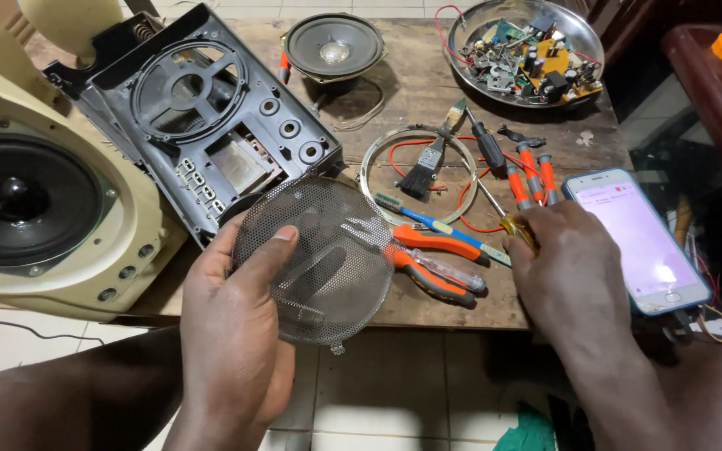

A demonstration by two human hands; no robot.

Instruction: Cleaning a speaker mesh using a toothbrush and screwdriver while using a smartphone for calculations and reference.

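Round perforated speaker grille (315, 259) is held in the left hand (231, 334), thumb pressed across its upper left face, remaining fingers wrapped behind. The grille is lifted partly over the front edge of the wooden table (428, 92), its lower rim and small tab hanging past the edge above the tiled floor.

Right hand (566, 276) rests on the table just beside a lit smartphone (637, 242); its fingers are curled over the yellow handle of a screwdriver (507, 219). Whether the handle is actually gripped or only covered cannot be told, since the fingertips are hidden.

Risks noted:
- The grille is pinched at one side only. A slip of the thumb is judged likely to drop it to the floor, where thin mesh could be dented.
- Thumb pressure on the mesh itself could bow it inward.
- Orange-handled pliers (432, 259) lie directly behind the grille; the mesh edge could be snagged on them if it is swung back.
- The smartphone sits at the table's corner, partly overhanging. A nudge from the right wrist could tip it off.
- The screwdriver shaft points toward a loop of red wire (461, 194) and a small brush (424, 171); dragging it could pull these along.
- The dark grey plastic chassis (202, 117) leans against the cream speaker cabinet (52, 209) and could be shifted if bumped by the left forearm.
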